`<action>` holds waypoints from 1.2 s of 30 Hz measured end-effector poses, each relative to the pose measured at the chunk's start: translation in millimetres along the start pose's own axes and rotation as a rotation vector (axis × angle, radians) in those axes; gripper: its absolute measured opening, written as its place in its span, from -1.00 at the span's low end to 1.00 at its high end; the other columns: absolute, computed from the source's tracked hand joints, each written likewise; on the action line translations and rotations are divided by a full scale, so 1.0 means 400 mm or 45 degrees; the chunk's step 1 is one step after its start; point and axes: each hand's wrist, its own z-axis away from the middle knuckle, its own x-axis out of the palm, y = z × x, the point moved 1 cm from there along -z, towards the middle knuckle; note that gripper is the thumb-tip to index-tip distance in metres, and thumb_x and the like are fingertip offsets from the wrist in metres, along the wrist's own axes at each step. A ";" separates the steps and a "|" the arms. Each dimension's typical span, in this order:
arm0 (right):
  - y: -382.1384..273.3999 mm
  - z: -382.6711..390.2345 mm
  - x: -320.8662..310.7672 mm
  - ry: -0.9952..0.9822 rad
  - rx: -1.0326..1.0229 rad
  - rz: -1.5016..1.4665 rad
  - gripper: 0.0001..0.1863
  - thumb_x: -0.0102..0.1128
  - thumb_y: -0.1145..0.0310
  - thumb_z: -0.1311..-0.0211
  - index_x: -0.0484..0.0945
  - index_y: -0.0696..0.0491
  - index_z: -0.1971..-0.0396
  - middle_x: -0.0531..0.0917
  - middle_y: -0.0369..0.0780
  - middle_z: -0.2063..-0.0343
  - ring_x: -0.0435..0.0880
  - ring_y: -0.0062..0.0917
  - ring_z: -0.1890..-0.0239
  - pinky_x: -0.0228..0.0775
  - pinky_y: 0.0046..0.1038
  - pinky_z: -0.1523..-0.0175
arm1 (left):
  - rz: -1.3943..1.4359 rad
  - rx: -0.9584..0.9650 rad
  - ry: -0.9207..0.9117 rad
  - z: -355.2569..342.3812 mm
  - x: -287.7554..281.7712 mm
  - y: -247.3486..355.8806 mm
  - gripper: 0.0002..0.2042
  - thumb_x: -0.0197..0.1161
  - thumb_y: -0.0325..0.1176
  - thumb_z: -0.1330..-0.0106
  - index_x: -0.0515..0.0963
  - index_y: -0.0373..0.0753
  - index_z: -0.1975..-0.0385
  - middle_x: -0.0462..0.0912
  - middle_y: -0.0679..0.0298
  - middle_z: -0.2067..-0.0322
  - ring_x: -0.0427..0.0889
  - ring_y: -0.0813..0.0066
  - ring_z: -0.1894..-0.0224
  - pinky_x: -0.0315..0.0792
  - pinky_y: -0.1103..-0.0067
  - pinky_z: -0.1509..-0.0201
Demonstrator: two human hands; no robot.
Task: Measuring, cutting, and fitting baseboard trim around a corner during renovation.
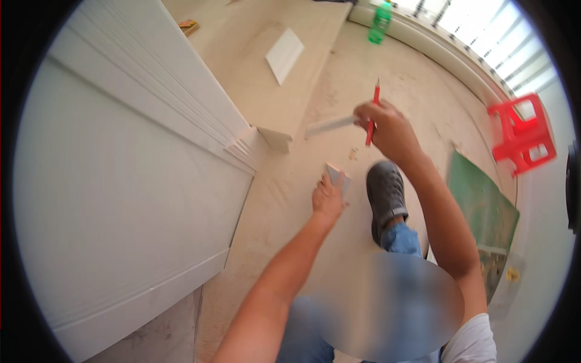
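Note:
My left hand (pixel 327 196) grips a small pale board piece (pixel 338 178) low over the beige floor board, left of my grey shoe (pixel 382 199). My right hand (pixel 381 124) is raised above and to the right, closed on a red pencil (pixel 376 94), point upward, and a thin pale straight strip (pixel 324 125) that reaches leftward and looks blurred. A small pale offcut (pixel 278 140) stands by the foot of the white panelled woodwork (pixel 127 193).
A white square piece (pixel 284 54) lies on the beige board at the back. A green bottle (pixel 379 27) stands by the railed window. A red plastic stool (pixel 525 136) and a green sheet (pixel 475 199) are at the right. A small orange object (pixel 189 27) sits top left.

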 end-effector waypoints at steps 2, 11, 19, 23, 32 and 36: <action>0.026 -0.068 0.027 0.018 -0.131 -0.078 -0.86 0.35 0.42 -0.24 0.65 0.01 0.20 0.67 -0.14 0.29 0.65 -0.16 0.10 0.52 -0.20 0.03 | -0.028 -0.072 -0.046 -0.031 -0.018 0.027 -0.20 0.54 -0.06 -0.15 0.35 0.03 -0.43 0.39 -0.03 -0.08 0.55 0.00 -0.02 0.52 0.27 -0.11; -0.056 -0.520 0.139 -0.671 -0.845 -0.189 -0.81 0.24 0.63 -0.18 0.61 0.05 0.24 0.64 -0.17 0.19 0.63 -0.25 0.04 0.50 -0.28 0.05 | 0.086 -0.206 0.091 -0.071 0.026 -0.011 -0.43 0.33 -0.29 -0.26 0.48 -0.02 -0.33 0.47 -0.04 0.08 0.58 -0.03 0.05 0.53 0.22 -0.07; -0.129 -0.701 0.382 -0.937 -1.215 -0.437 -0.76 0.27 0.59 -0.16 0.63 0.04 0.17 0.67 -0.22 0.04 0.66 -0.27 0.00 0.56 -0.31 0.00 | 0.501 -0.507 0.125 -0.012 -0.298 -0.086 -0.70 0.24 -0.39 -0.34 0.66 -0.21 -0.05 0.62 -0.04 0.16 0.65 -0.04 0.08 0.55 0.26 -0.04; -0.118 -0.561 0.428 -0.813 -0.736 -0.982 -0.48 0.42 0.42 -0.19 0.57 0.01 -0.18 0.58 -0.15 -0.24 0.64 -0.18 -0.11 0.52 -0.24 -0.20 | 0.531 -0.840 0.548 0.115 -0.400 -0.066 -0.71 0.30 -0.32 -0.37 0.65 -0.24 -0.04 0.72 0.00 0.22 0.71 0.03 0.18 0.56 0.32 0.06; -0.053 -0.416 0.479 -0.872 -0.696 -1.016 -0.34 0.40 0.38 -0.25 0.39 0.05 -0.35 0.65 -0.03 -0.04 0.67 -0.11 -0.02 0.55 -0.22 -0.08 | 0.859 -1.278 0.568 0.180 -0.442 -0.022 -0.76 0.31 -0.34 -0.38 0.61 -0.35 0.07 0.73 0.13 0.31 0.71 0.38 0.27 0.53 0.47 0.14; -0.069 -0.447 0.502 -0.962 -0.747 -0.947 -0.34 0.37 0.44 -0.27 0.38 0.05 -0.37 0.65 -0.02 0.02 0.67 -0.11 0.06 0.53 -0.20 -0.02 | 0.380 -0.924 0.747 0.124 -0.485 -0.032 -0.79 0.31 -0.41 -0.34 0.61 -0.37 0.10 0.69 0.09 0.19 0.69 0.21 0.17 0.53 0.44 0.08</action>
